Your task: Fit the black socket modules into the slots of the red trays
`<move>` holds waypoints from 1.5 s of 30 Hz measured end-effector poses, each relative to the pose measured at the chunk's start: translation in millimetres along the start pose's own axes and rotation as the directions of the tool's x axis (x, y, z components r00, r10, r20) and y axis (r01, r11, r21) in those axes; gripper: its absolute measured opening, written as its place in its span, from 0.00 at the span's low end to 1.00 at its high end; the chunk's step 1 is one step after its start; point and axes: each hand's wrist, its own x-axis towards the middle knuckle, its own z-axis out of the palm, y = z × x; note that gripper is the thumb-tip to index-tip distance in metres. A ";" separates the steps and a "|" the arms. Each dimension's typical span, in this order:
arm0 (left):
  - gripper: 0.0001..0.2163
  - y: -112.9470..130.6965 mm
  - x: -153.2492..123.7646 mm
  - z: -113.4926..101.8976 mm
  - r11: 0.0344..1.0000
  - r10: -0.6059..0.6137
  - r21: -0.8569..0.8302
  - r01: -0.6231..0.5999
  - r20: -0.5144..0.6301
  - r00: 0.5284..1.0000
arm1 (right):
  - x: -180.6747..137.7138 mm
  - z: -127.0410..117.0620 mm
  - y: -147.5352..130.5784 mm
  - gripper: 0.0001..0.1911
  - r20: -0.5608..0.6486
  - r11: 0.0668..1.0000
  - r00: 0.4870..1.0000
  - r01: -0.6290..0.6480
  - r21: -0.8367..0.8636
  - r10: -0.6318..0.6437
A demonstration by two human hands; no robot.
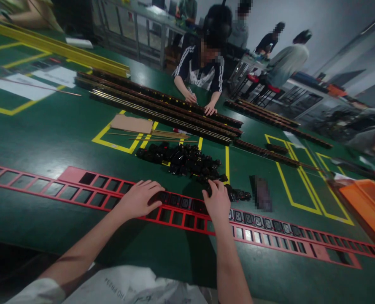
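Note:
A long red frame (79,196) with rows of rectangular slots lies across the green table in front of me. Black sockets (181,202) fill several slots in its middle and right part. My left hand (139,198) lies flat on the frame, fingers spread over the seated sockets. My right hand (217,200) is curled at the frame's far edge, fingers closed on a black socket from the pile. That heap of loose black sockets (184,159) sits just beyond the frame.
Long dark rails (162,107) lie across the table's middle, where a person opposite (203,67) works with both hands. A cardboard piece (132,123), thin rods (162,135), an orange tray (369,207) at right and yellow floor-tape boxes are also there. More people stand behind.

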 end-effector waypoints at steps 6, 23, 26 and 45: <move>0.15 1.1 0.4 -2.7 1.000 0.010 0.003 -0.010 0.007 1.000 | 0.1 4.1 -0.7 0.17 0.022 0.999 0.999 -0.039 -0.027 0.039; 0.23 0.2 -1.8 0.5 1.000 -0.007 0.021 0.007 -0.002 1.000 | -11.1 6.8 -51.3 0.20 0.202 0.462 0.978 -0.201 0.864 0.047; 0.32 -2.4 -3.2 4.6 0.999 -0.042 0.014 0.043 -0.037 0.998 | -9.1 10.8 -73.1 0.19 0.273 0.346 0.960 -0.234 0.909 -0.066; 0.03 -13.6 0.4 7.2 0.959 -0.155 -0.278 0.057 -0.342 0.927 | -4.4 32.4 -110.8 0.13 0.270 0.148 0.925 -0.237 0.960 -0.266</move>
